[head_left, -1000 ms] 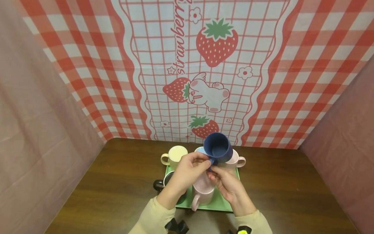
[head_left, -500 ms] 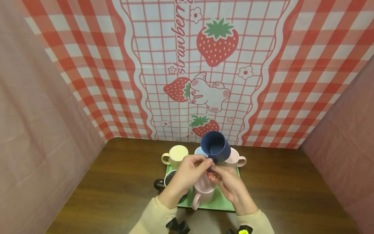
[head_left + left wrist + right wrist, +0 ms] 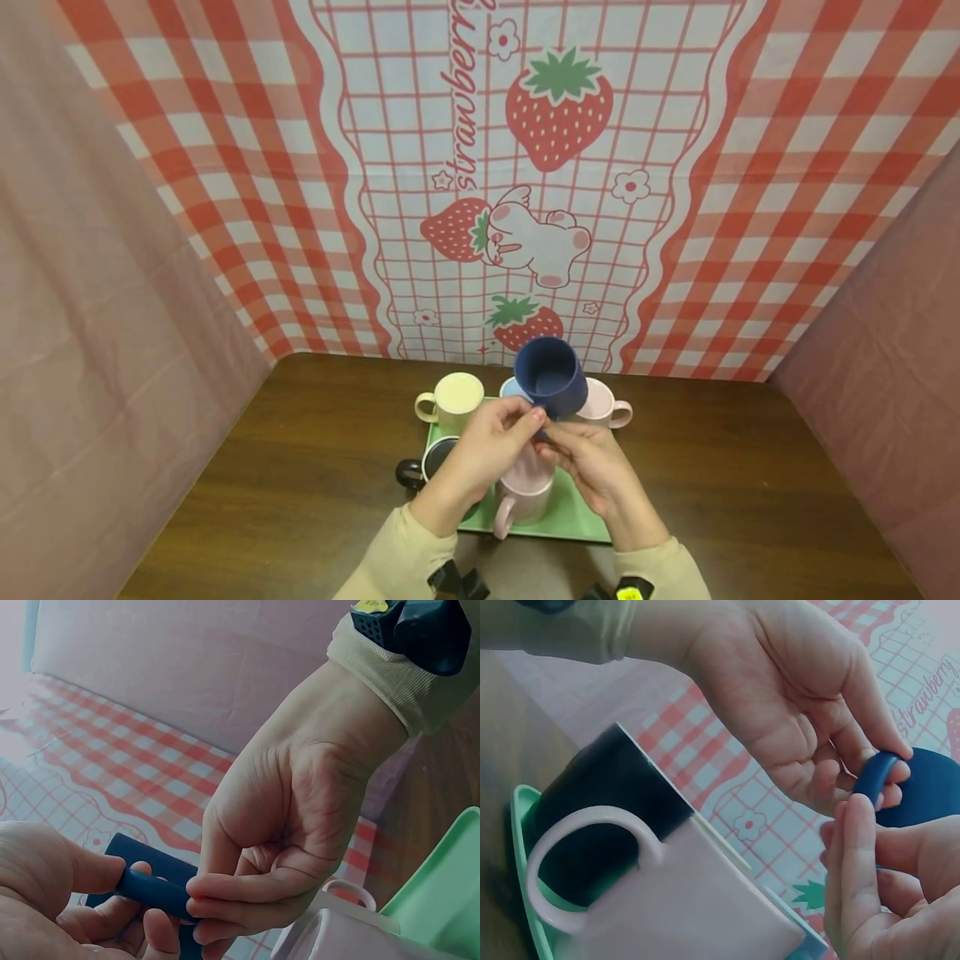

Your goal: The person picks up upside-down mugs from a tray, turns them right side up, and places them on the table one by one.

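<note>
A dark blue mug is held up over the tray, its mouth tipped toward the head camera. My left hand pinches its handle between thumb and fingers. From the other side, my right hand holds the same handle with its fingertips, as the left wrist view also shows. The handle is mostly hidden by fingers in the head view. Just beneath the hands stands a pink mug, its handle facing me. A black mug is partly covered by my left forearm.
A green tray bears the mugs on a brown wooden table. At its back are a yellow mug, a light blue mug mostly hidden, and a pale pink mug. A strawberry-print cloth hangs behind.
The blue mug has shifted slightly left, with both hands staying on its handle. My right hand has turned a little. The other mugs stay in place.
</note>
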`<action>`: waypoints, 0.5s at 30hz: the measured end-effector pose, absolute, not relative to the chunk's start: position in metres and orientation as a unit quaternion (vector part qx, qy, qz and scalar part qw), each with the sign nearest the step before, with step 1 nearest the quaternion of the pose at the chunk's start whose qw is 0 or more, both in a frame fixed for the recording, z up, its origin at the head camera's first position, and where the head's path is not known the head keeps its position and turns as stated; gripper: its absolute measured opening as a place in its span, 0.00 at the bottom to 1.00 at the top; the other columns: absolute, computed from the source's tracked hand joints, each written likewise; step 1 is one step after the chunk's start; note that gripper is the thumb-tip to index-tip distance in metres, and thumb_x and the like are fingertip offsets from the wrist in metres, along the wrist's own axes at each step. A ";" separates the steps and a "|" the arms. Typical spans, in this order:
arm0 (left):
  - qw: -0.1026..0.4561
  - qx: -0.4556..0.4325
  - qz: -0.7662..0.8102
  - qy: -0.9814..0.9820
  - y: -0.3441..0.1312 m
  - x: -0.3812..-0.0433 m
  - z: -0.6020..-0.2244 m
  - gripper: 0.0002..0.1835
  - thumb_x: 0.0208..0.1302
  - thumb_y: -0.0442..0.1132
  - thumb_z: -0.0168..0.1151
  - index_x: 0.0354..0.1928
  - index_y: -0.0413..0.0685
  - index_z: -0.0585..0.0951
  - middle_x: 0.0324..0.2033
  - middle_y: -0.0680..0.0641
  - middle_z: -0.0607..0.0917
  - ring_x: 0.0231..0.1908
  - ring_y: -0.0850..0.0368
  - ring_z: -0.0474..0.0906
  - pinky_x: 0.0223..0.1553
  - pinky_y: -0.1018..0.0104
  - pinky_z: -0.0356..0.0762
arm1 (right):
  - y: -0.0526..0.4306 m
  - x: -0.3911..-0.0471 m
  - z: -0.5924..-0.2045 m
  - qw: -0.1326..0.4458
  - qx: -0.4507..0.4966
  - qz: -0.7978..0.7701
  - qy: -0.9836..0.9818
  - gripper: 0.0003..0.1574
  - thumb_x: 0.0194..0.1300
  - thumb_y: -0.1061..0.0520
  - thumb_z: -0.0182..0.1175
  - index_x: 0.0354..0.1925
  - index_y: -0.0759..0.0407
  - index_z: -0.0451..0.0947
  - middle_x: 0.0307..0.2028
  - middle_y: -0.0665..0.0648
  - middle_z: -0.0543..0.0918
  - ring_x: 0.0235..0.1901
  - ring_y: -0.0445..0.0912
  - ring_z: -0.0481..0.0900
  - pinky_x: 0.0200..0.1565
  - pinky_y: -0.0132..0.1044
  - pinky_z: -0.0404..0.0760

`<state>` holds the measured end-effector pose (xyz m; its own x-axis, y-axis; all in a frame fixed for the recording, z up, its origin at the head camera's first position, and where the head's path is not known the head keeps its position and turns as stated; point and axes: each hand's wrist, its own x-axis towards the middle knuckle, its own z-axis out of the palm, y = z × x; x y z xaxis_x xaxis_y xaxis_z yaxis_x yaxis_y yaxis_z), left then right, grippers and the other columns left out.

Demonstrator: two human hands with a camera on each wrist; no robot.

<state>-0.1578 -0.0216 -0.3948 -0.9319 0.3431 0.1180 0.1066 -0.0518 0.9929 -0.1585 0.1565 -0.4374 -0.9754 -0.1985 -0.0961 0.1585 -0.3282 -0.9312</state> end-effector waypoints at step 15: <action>0.118 0.176 0.695 0.687 -0.028 -0.159 -0.390 0.12 0.84 0.34 0.58 0.45 0.28 0.82 0.38 0.41 0.89 0.37 0.58 0.82 0.45 0.64 0.84 | 0.170 -0.161 -0.438 0.132 -0.102 -0.795 0.584 0.24 0.82 0.70 0.53 0.40 0.52 0.92 0.41 0.50 0.93 0.42 0.37 0.89 0.47 0.27 0.88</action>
<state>-0.1592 -0.0279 -0.3899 -0.9099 0.4064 0.0834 0.0784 -0.0289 0.9965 -0.1609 0.1696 -0.4385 -0.9445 -0.3283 0.0087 0.0899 -0.2839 -0.9546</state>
